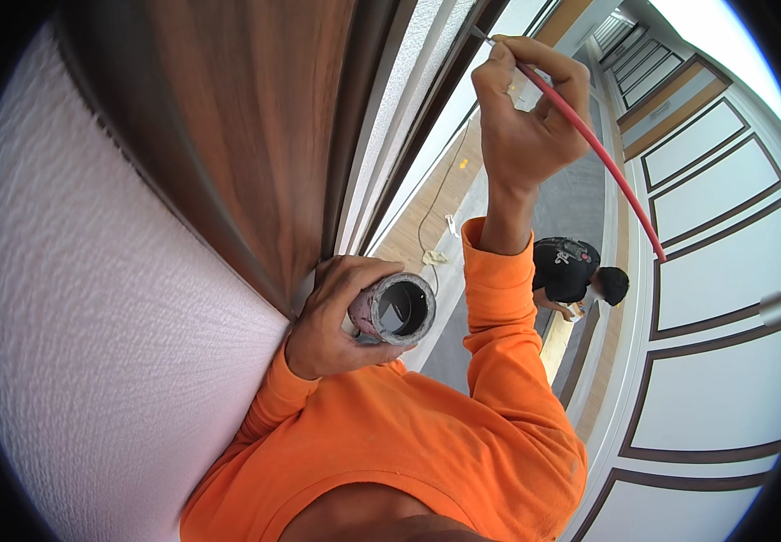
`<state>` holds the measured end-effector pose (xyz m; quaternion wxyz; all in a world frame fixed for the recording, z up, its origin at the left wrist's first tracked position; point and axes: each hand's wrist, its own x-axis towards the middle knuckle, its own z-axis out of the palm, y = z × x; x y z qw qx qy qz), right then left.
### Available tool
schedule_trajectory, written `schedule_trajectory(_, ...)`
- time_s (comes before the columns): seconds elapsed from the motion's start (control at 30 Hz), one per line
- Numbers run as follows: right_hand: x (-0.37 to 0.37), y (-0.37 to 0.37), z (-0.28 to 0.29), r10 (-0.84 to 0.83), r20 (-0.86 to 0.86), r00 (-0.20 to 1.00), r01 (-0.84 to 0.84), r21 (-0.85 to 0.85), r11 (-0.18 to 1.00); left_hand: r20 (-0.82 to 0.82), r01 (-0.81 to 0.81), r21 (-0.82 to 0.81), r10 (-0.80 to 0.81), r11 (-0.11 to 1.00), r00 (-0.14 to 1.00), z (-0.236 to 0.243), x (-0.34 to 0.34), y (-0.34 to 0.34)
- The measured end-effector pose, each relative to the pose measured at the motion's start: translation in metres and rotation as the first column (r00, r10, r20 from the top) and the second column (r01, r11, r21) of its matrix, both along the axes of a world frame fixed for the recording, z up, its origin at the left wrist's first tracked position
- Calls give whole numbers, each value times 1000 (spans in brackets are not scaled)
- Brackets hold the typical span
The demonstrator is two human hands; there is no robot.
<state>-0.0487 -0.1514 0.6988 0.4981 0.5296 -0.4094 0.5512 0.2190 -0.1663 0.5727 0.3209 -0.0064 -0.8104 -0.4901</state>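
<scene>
My left hand (327, 316) grips a small round cup (365, 312) with a crusted rim and dark liquid inside, close beside the dark wood-grain panel (210, 108). My right hand (526, 126) is raised and closed on a thin paintbrush with a long red handle (621, 181). The brush's tip (482, 35) is at the dark trim strip (458, 50) beside white ribbed moulding (374, 154); whether it touches cannot be made out.
Textured white wall (74, 334) lines my left. Below, a co-worker (571, 271) in black bends over a light board (555, 348). A cord (422, 226) crosses wooden flooring (413, 208) beside grey floor (548, 208). White panelled walls with dark borders (715, 262) run along the right.
</scene>
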Motion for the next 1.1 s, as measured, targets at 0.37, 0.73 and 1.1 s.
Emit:
schedule_trajectory(0.37, 16, 11, -21, 816, 481, 321, -715, -442, 542, 15, 36, -14, -36, 999, 999, -5, 3, -5)
schedule_trajectory(0.73, 37, 35, -125, 883, 469, -18, -583, -722, 371, -152, 96, 215, -64, 972, 986, -34, 6, -18)
schedule_trajectory(1.1, -8, 13, -160, 817, 576, 17, -725, -556, 407, -106, -184, 372, 239, 910, 965, -69, 21, 11)
